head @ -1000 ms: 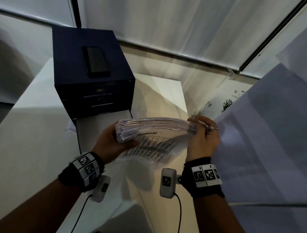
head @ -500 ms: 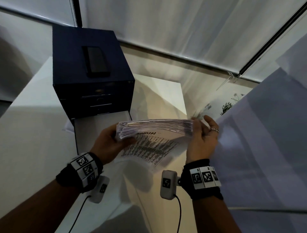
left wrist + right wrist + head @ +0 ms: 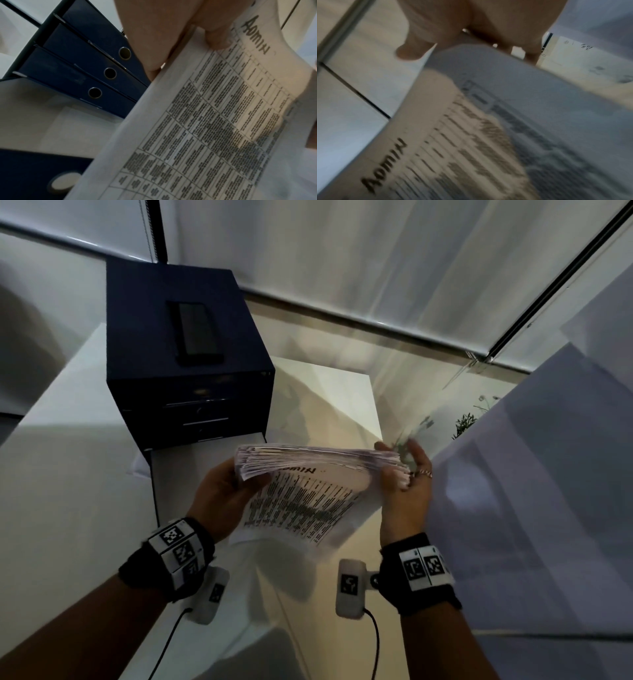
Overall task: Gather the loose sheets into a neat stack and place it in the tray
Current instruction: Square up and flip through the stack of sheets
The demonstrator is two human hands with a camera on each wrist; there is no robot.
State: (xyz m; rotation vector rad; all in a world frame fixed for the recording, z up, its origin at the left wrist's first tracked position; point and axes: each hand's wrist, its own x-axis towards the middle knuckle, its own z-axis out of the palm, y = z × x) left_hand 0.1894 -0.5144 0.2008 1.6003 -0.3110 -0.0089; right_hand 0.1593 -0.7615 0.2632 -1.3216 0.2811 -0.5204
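Observation:
A thick stack of printed sheets (image 3: 315, 457) stands on edge in the air between my hands, its table-printed face (image 3: 301, 505) towards me. My left hand (image 3: 222, 493) grips the left end, with the thumb (image 3: 216, 33) pressed on the printed face (image 3: 214, 121). My right hand (image 3: 407, 494) lies against the right end with loose, blurred fingers. In the right wrist view its thumb (image 3: 409, 52) is off the paper (image 3: 488, 121). The pulled-out tray (image 3: 205, 470) of the dark blue drawer cabinet (image 3: 185, 392) lies just behind and below the stack.
A black phone (image 3: 197, 333) lies on top of the cabinet. Two upper drawers (image 3: 109, 73) are closed. The cabinet stands on a white table (image 3: 68, 474). A large pale panel (image 3: 531, 491) rises close on the right, and blinds (image 3: 376, 268) hang behind.
My right hand has let go of its pinch on the stack's right end, and its fingers now lie loose against that end. The left hand keeps its grip.

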